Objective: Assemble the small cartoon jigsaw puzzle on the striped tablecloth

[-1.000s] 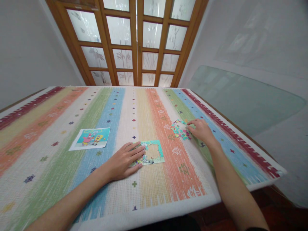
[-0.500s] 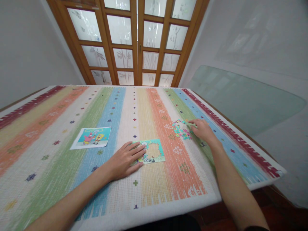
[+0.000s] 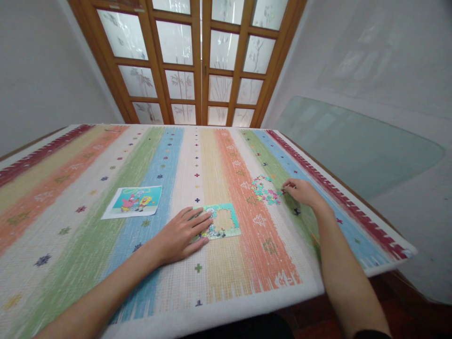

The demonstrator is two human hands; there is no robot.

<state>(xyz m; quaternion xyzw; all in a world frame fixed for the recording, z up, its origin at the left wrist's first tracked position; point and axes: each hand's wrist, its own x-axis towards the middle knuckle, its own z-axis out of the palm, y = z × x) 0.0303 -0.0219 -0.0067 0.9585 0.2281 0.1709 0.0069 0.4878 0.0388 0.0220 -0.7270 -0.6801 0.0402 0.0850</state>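
My left hand (image 3: 180, 235) lies flat with fingers stretched out over the left part of a partly assembled jigsaw puzzle (image 3: 235, 230). Its teal and green border shows, and the tablecloth is visible through a gap in its middle; my fingers hide the left side. To the right is a loose heap of small puzzle pieces (image 3: 270, 195), teal, pink and yellow. Just past its right edge, my right hand (image 3: 303, 192) is pinched, with what looks like one small puzzle piece at the fingertips, largely hidden.
A printed cartoon picture (image 3: 136, 202) lies flat left of my left hand. A striped tablecloth (image 3: 212, 174) covers the table, whose near edge runs below my forearms. Beyond stand wooden glazed doors (image 3: 201, 66); a pale green glass-like panel (image 3: 353, 141) leans at the right wall.
My right hand has drawn back slightly to the right from the heap, its fingers now closer together and curled. My left hand stays on the puzzle.
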